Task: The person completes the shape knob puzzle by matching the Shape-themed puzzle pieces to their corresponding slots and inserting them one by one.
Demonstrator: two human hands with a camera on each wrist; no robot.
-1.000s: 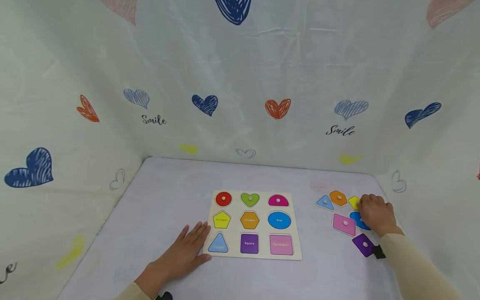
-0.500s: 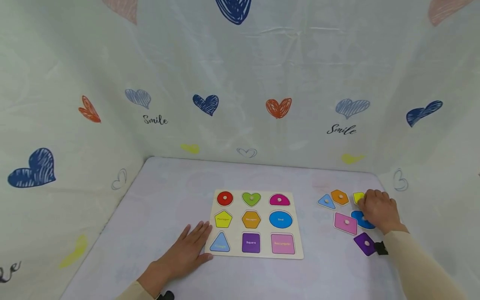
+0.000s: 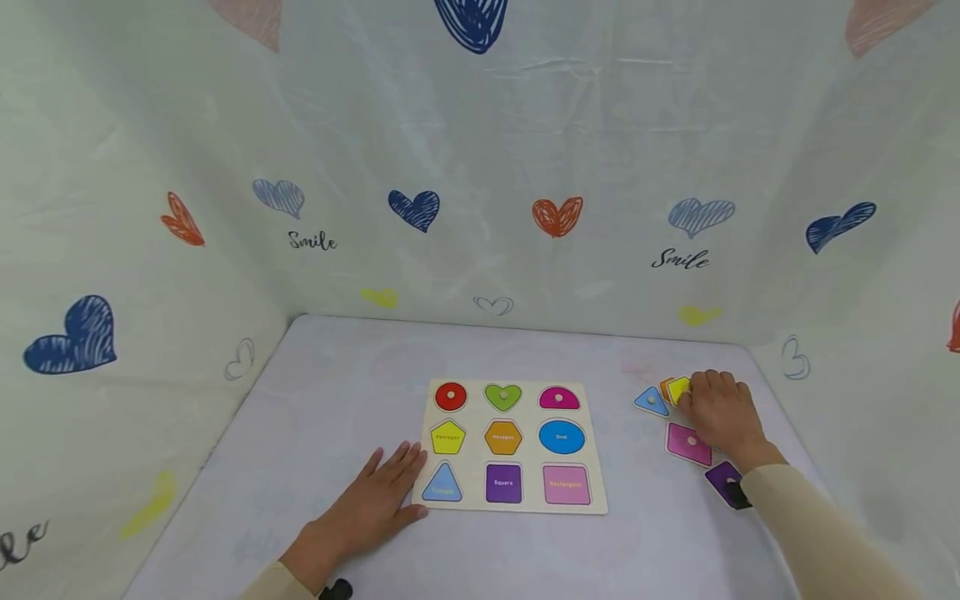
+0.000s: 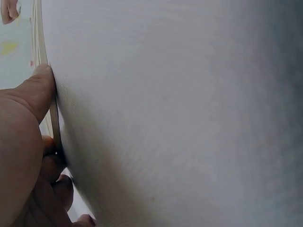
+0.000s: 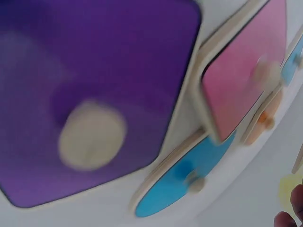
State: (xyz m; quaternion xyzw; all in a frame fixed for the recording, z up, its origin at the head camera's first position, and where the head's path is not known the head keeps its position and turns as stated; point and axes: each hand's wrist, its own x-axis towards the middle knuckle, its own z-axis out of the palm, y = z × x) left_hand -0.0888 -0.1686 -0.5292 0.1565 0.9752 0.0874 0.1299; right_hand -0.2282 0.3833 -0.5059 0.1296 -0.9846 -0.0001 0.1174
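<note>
The pale table [image 3: 525,558] before me carries the shape board [image 3: 475,417], flat against my left hand [image 3: 367,510], which rests there too; left of my right hand [image 3: 723,415] lie the blue triangle piece [image 3: 648,403] and orange hexagon piece [image 5: 274,106], beside my right wrist the pink rectangle piece [image 3: 682,445] and purple square piece [image 3: 721,477], beneath that hand the blue oval piece [image 5: 165,184]

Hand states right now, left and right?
Left hand: open, touching the edge of the puzzle board.
Right hand: closed, holding the yellow piece.

Plain cream sleeves [image 3: 813,525]; small black wrist-worn pieces [image 3: 337,589].
</note>
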